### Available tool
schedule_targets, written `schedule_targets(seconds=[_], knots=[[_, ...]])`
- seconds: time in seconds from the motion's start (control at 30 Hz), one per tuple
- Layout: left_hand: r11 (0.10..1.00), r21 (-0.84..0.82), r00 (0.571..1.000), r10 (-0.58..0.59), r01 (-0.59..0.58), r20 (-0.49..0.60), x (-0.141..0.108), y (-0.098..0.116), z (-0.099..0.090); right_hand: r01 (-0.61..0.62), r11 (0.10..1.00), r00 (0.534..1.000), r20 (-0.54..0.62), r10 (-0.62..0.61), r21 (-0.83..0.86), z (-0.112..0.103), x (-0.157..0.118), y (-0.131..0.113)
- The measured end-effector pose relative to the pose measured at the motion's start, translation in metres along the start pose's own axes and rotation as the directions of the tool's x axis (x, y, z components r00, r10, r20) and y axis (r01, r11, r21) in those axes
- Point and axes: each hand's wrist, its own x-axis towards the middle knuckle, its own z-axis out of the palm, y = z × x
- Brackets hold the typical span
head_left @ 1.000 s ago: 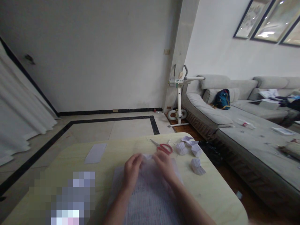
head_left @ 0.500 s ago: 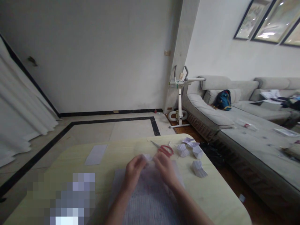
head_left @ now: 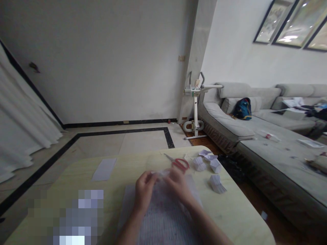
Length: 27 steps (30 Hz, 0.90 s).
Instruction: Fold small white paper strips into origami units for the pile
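In the head view, both forearms rise from the bottom edge and lean inward, bringing the hands close together at the lower centre of the frame. The left hand [head_left: 145, 187] is curled, thumb and fingers pinching the left side of a small white paper [head_left: 160, 174]. The right hand [head_left: 177, 182], blurred, has its fingers bent and closed on the paper's right side. The paper sits between the fingertips, above the far part of a lined sheet [head_left: 166, 217] on the desk [head_left: 230, 217]; red-handled scissors [head_left: 181, 164] lie just beyond the right hand
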Motion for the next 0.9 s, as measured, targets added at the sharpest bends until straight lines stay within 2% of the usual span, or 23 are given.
schedule_targets(seconds=[0.1,0.23,0.37,0.63,0.8,0.9], knots=[[1.0,0.005,0.999,0.017,-0.017,0.04,-0.001,0.0,0.0,-0.029,0.999,1.0,0.002,0.029,-0.021,-0.001,0.0,-0.001],[1.0,-0.012,0.993,0.01,-0.009,0.118,0.0,-0.002,-0.002,-0.001,1.0,1.0,-0.007,0.001,0.007,-0.003,0.0,-0.004],[0.998,0.068,0.979,-0.012,-0.001,0.205,0.0,-0.002,-0.004,-0.006,1.0,1.0,0.018,0.005,0.017,-0.004,0.0,-0.004],[0.988,0.138,0.99,0.052,-0.07,0.129,-0.004,0.0,0.0,-0.049,0.998,0.999,-0.019,0.05,0.041,-0.001,0.0,-0.006],[0.992,0.105,0.994,0.057,-0.067,0.095,-0.007,0.004,0.001,-0.156,0.984,0.98,0.135,0.144,0.089,-0.001,-0.002,-0.014],[0.992,0.114,0.995,0.05,-0.06,0.087,-0.008,0.008,0.001,-0.171,0.983,0.979,0.125,0.162,0.066,-0.001,-0.003,-0.016]])
